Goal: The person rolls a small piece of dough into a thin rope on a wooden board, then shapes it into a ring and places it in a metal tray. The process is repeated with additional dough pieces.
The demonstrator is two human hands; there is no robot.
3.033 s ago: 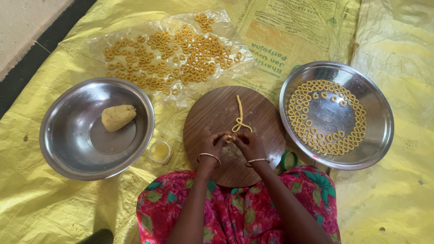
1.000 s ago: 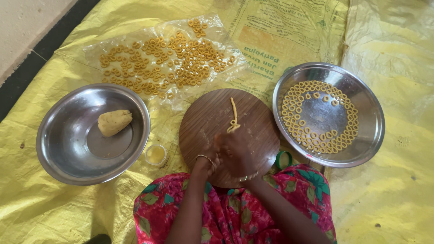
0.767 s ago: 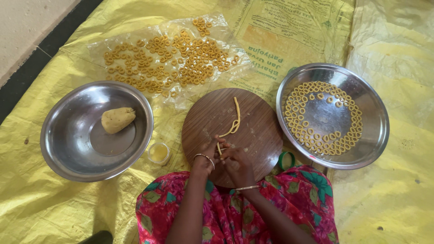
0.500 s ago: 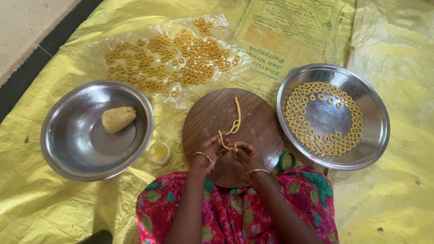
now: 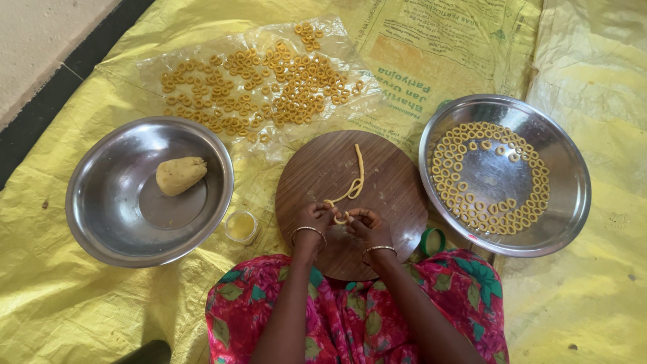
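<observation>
Your left hand point(image 5: 311, 219) and right hand point(image 5: 364, 225) now pinch the dough rope's point(image 5: 355, 176) near end into a loop at the board's point(image 5: 391, 195) six o'clock, another ring forming

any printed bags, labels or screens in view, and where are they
Printed sack: flat under everything at top centre, yellow with green lettering and an orange panel.
Plain sack: right side, yellow, faint print.
Clear plastic sheet: above the round board, unprinted, holding dough rings.
No screens.
</observation>
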